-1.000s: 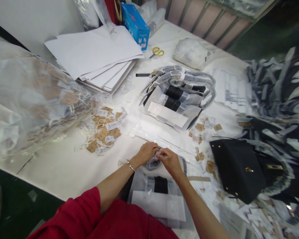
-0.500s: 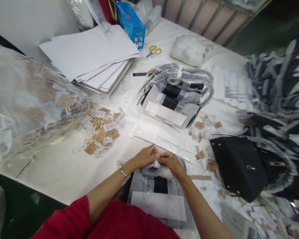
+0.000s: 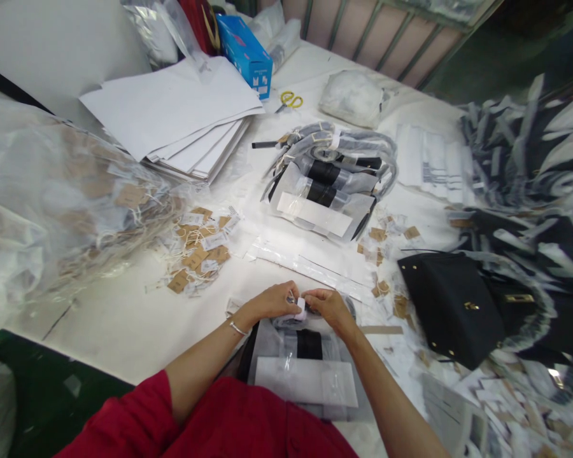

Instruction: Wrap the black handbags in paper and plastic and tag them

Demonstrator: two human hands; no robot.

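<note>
A handbag (image 3: 272, 397) with grey wrapping and a white card (image 3: 310, 381) lies against my body at the table's near edge. Over its top, my left hand (image 3: 281, 300) is closed in a pinch on a small white paper band (image 3: 301, 308) at the wrapped handle. Close beside it, my right hand (image 3: 328, 306) has thumb and forefinger pressed together. Whatever those right fingertips hold is too small to tell. The wrapped handle is partly hidden under both hands.
Beyond my hands lies another wrapped bag (image 3: 329, 181). Brown tags (image 3: 198, 254) are heaped at left, near a clear plastic bag (image 3: 76, 191). White sheets (image 3: 172, 105), a blue box (image 3: 246, 54) and yellow scissors (image 3: 291, 99) sit farther back. Black handbags (image 3: 451, 305) crowd the right.
My fingertips have drawn slightly apart. The white band now shows more plainly by my left fingers, and the camera view has shifted a little.
</note>
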